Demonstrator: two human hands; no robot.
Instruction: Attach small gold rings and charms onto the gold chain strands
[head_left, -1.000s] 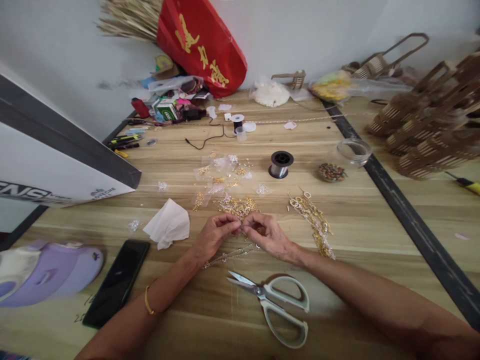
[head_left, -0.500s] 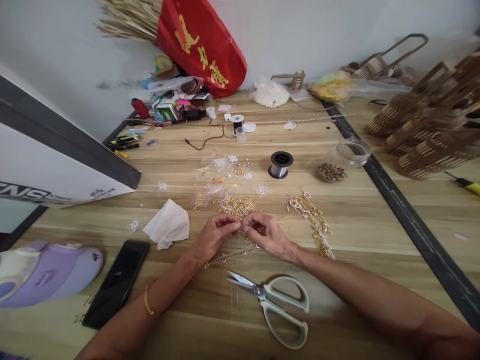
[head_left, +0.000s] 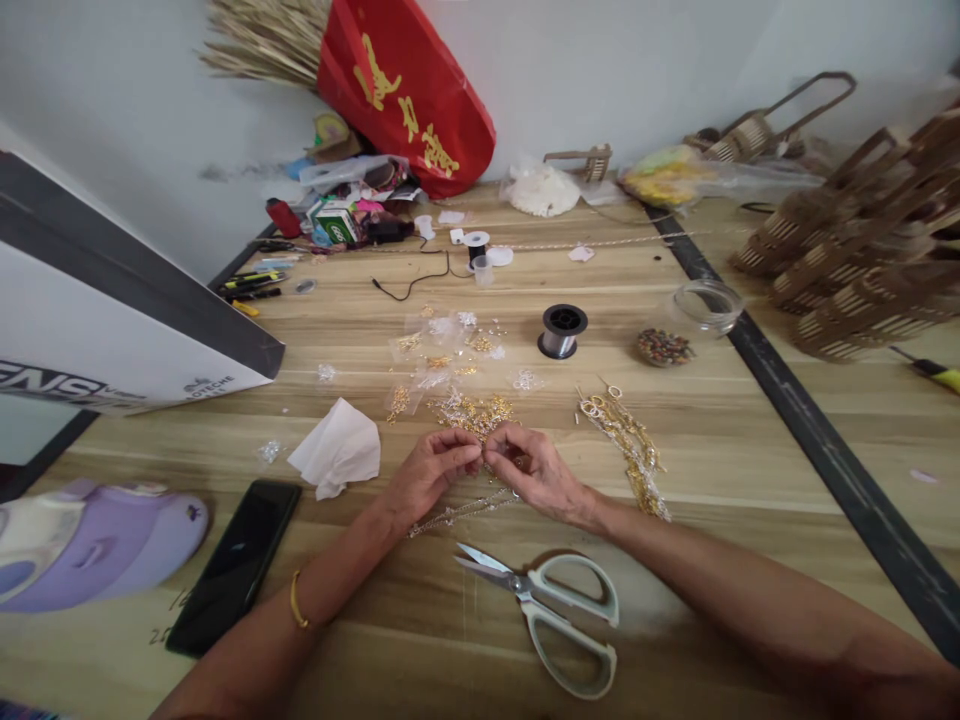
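My left hand (head_left: 439, 465) is closed in a pinch, its fingertips almost meeting those of my right hand (head_left: 536, 470), which is pinched too. Whatever is between the fingertips is too small to make out. Just beyond them lies a pile of gold and silver beads (head_left: 480, 412). A beaded chain (head_left: 465, 511) rests on the table beneath my hands. Closer to me is a pair of scissors (head_left: 525, 583) with pale handles, blades apart. Right of my hands lie several gold and silver beaded strands (head_left: 634, 450).
A wire spool (head_left: 562, 330) and a jar of dark beads (head_left: 666, 345) stand farther back. At left are a white tissue (head_left: 337, 450), a phone (head_left: 234, 565), a purple bottle (head_left: 112, 550) and a large box (head_left: 127, 330). Woven baskets (head_left: 847, 250) crowd the right.
The view has shifted very slightly. Both hands keep their pinched pose at the same spot, and nothing else visibly differs.
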